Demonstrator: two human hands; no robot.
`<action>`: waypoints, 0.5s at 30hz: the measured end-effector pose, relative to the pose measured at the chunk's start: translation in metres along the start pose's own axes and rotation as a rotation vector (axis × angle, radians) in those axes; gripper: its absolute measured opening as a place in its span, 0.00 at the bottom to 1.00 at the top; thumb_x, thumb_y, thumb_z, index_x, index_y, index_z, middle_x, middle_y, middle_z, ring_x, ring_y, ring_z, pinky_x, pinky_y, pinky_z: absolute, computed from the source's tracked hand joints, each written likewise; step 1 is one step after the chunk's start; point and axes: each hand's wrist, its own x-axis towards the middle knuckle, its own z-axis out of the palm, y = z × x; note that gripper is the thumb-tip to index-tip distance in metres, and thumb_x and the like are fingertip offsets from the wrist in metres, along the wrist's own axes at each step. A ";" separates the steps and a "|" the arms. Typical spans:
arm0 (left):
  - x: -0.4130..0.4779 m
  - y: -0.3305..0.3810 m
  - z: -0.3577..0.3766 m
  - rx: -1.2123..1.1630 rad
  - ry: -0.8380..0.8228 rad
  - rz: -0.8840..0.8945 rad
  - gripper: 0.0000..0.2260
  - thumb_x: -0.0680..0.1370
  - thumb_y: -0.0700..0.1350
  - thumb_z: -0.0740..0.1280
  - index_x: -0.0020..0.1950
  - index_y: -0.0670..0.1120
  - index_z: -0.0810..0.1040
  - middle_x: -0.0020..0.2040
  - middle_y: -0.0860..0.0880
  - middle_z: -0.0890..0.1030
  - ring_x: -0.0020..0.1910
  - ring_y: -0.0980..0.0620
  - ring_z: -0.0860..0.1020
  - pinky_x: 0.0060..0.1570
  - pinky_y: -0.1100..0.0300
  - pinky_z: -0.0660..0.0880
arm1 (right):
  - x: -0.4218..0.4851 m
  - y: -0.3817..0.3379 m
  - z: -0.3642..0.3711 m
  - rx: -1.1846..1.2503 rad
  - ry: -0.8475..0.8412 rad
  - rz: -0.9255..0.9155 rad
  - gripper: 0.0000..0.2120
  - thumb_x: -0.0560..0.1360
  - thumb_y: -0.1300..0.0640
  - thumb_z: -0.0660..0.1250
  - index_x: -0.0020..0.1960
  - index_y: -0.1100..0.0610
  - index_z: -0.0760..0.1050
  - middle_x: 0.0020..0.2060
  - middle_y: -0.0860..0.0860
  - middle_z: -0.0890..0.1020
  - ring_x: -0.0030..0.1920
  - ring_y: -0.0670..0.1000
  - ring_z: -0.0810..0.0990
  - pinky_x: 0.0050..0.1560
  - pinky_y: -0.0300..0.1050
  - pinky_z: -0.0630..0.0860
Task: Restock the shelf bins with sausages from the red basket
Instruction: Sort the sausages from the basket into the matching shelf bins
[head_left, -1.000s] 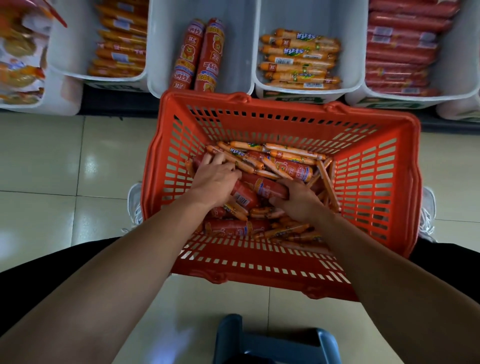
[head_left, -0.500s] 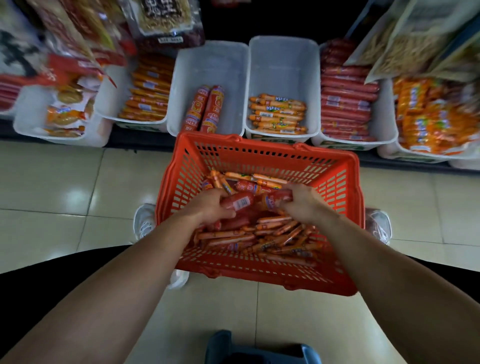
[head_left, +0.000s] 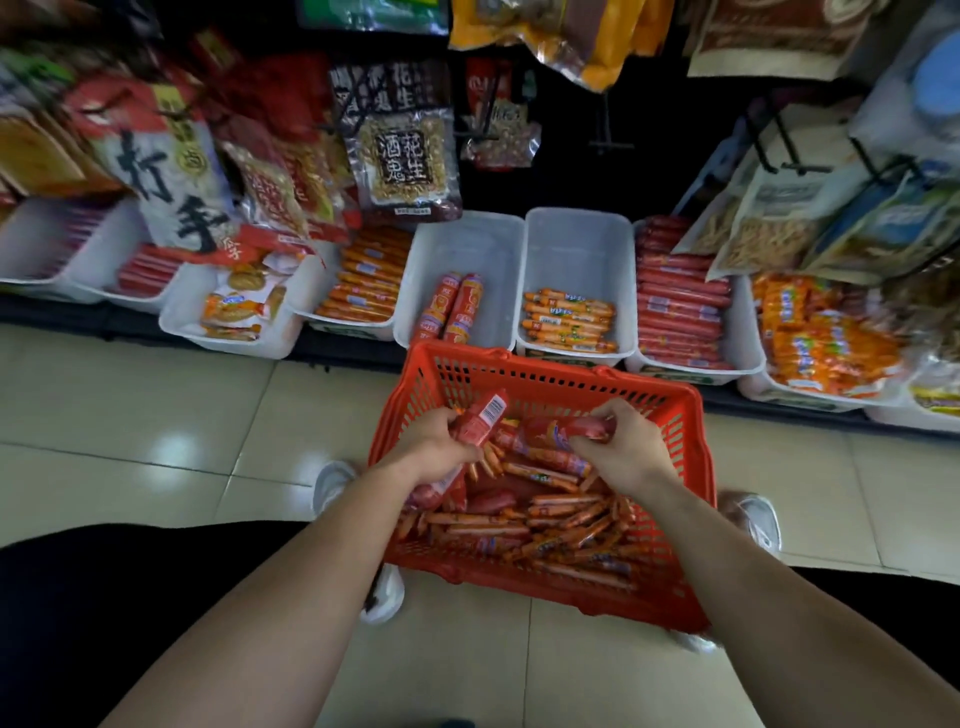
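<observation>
The red basket (head_left: 691, 467) stands on the floor between my feet, holding many thin orange sausages (head_left: 561, 525) and some thick red ones. My left hand (head_left: 434, 444) grips a thick red sausage (head_left: 480, 418), tilted up above the basket's left side. My right hand (head_left: 626, 449) holds another thick red sausage (head_left: 558, 431) lying crosswise over the pile. Just beyond the basket, one white bin (head_left: 467, 244) holds two thick red sausages (head_left: 452, 309). The bin to its right (head_left: 576, 234) holds thin orange sausages (head_left: 569, 319).
More white bins line the low shelf: orange sticks (head_left: 366, 283) on the left, long red sausages (head_left: 680, 306) and orange packs (head_left: 826, 338) on the right. Snack bags (head_left: 400, 150) hang from hooks above the bins. Tiled floor (head_left: 156, 431) lies to the left.
Both hands have risen out of the pile, each lifting a thick red sausage. My view has pulled back and tilted up, bringing the hanging bags into sight.
</observation>
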 end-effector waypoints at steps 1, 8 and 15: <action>-0.001 0.001 -0.005 -0.003 0.024 -0.013 0.14 0.70 0.49 0.78 0.53 0.50 0.79 0.48 0.50 0.82 0.49 0.49 0.81 0.51 0.57 0.74 | -0.002 -0.005 -0.003 0.026 0.016 -0.012 0.15 0.70 0.50 0.75 0.53 0.49 0.75 0.41 0.43 0.80 0.37 0.41 0.78 0.30 0.32 0.68; 0.006 0.016 -0.065 -0.144 0.179 -0.059 0.12 0.69 0.50 0.78 0.51 0.48 0.84 0.47 0.47 0.85 0.45 0.47 0.84 0.51 0.55 0.79 | 0.016 -0.064 -0.013 0.196 0.157 -0.155 0.15 0.70 0.54 0.77 0.53 0.50 0.75 0.40 0.41 0.79 0.39 0.41 0.77 0.36 0.28 0.69; 0.041 0.016 -0.102 -0.255 0.248 -0.056 0.16 0.71 0.52 0.78 0.55 0.48 0.82 0.49 0.49 0.85 0.43 0.50 0.83 0.49 0.56 0.79 | 0.084 -0.111 0.030 0.165 0.188 -0.195 0.14 0.72 0.54 0.74 0.53 0.51 0.72 0.44 0.50 0.81 0.42 0.47 0.79 0.38 0.35 0.72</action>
